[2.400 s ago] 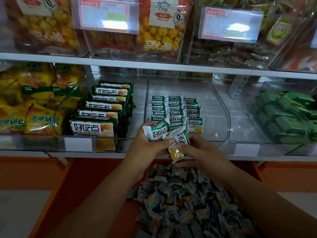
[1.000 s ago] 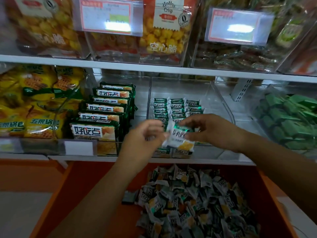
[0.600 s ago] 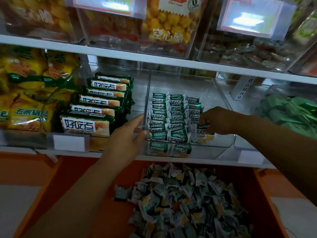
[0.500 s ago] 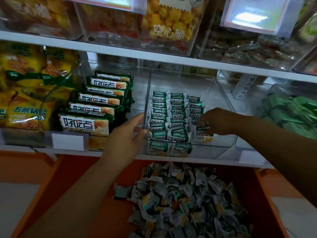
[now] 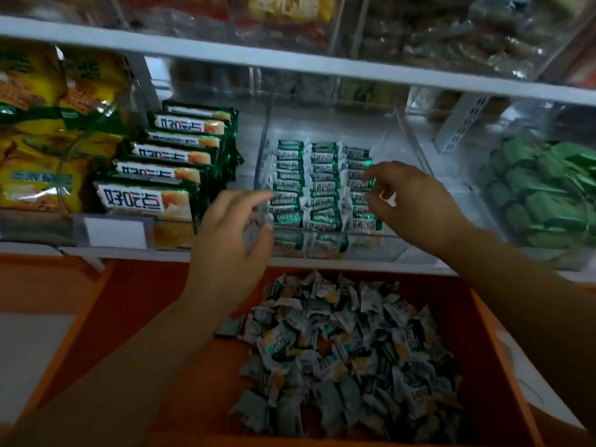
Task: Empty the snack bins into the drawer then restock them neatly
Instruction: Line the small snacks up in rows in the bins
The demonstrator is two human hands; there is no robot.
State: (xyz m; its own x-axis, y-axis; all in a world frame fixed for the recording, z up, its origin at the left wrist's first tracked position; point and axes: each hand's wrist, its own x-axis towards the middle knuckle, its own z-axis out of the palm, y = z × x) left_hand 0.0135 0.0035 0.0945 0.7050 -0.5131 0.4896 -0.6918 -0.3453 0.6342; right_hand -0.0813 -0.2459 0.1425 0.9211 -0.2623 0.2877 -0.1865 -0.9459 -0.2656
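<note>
A clear plastic bin (image 5: 406, 137) on the middle shelf holds small green-and-white snack packets (image 5: 317, 185) lined up in three rows. Below it, an orange drawer (image 5: 135, 304) stands pulled out with a loose heap of the same packets (image 5: 348, 353). My left hand (image 5: 232, 243) hovers at the bin's front left corner, fingers loosely spread and holding nothing. My right hand (image 5: 416, 201) reaches over the right row, thumb and fingers apart just above the packets, nothing gripped.
Left of the bin stand larger green biscuit packs (image 5: 174, 169) and yellow snack bags (image 5: 42, 124). A bin of green wrapped sweets (image 5: 545, 191) sits to the right. A white shelf board (image 5: 290, 62) with more bins runs overhead.
My right hand has let go of the packet it set in the right row and lifted its fingers off. My left hand has drawn back a little from the bin's wall.
</note>
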